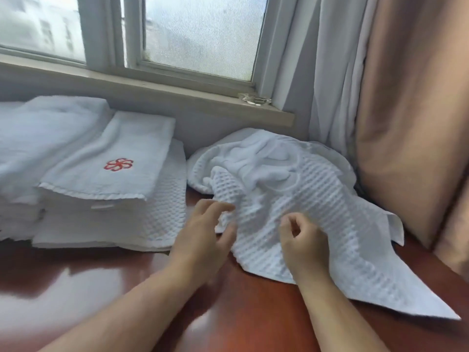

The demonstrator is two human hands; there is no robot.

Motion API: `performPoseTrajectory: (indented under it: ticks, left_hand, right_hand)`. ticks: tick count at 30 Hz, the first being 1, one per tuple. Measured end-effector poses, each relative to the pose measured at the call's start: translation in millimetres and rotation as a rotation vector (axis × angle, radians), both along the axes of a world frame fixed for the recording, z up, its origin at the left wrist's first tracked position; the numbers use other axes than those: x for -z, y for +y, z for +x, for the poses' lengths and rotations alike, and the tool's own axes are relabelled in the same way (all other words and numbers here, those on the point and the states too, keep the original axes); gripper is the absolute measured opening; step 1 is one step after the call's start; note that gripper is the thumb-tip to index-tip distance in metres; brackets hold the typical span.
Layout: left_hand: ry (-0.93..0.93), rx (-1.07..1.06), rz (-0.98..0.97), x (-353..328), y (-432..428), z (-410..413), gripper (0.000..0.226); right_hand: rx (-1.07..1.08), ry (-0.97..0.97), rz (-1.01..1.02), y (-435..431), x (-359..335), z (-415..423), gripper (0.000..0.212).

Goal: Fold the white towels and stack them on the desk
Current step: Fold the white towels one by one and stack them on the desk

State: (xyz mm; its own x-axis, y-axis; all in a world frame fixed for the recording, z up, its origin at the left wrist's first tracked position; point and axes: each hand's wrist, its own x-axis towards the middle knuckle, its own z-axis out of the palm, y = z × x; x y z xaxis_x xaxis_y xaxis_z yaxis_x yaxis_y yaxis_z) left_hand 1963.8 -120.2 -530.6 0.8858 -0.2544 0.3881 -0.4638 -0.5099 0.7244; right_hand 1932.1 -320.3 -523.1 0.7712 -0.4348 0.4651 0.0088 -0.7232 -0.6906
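**At bench, right of the stack: next towel being taken in hand**

On the bench [253, 316] under the window, the job reads as part done. A stack of folded towels [114, 214] sits at left, the top one w/ a red flower emblem [118, 164]. Larger folded towels [45, 138] lie beyond it at far left. Step in hand, by my judgement: getting hold of the next piece, a white waffle-weave towel [330, 224], from the unfolded heap at right.

Hands: both at that towel, near each other but apart.
- Left hand [200, 237]: fingers spread and fairly straight, tips at the towel's left edge, thumb just below it. Not clamped on anything.
- Right hand [304, 250]: fingers curled over the cloth's near middle. Cannot tell whether any cloth is pinched betw. thumb and forefinger.

Towel condition: crumpled, draped over a plain terry towel [258, 163] bunched against the wall below the sill. Its near corner trails flat toward the bench's front right, plain hem showing.

Next move calls for a firm hold on two corners, a lift clear of the terry piece, and a flat spread on bare bench. After that, fold to match the stack. Risk: terry towel dragged along.
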Motion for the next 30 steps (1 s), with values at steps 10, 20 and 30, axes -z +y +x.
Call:
performPoseTrajectory:
  ticks: [10,20,30]
  left_hand:
    - [0.075,0.051,-0.173,18.1,-3.5,23.8,0.067]
    - [0.07,0.18,-0.303,20.2,0.5,22.8,0.056]
    - [-0.01,0.075,-0.367,18.1,-3.3,26.3,0.015]
  right_hand:
    - [-0.166,0.113,-0.01,-7.9,6.1,6.7,0.02]
    - [0.279,-0.014,-0.039,-27.2,1.1,1.0,0.051]
    - [0.479,0.031,-0.129,-35.6,4.0,7.4,0.04]
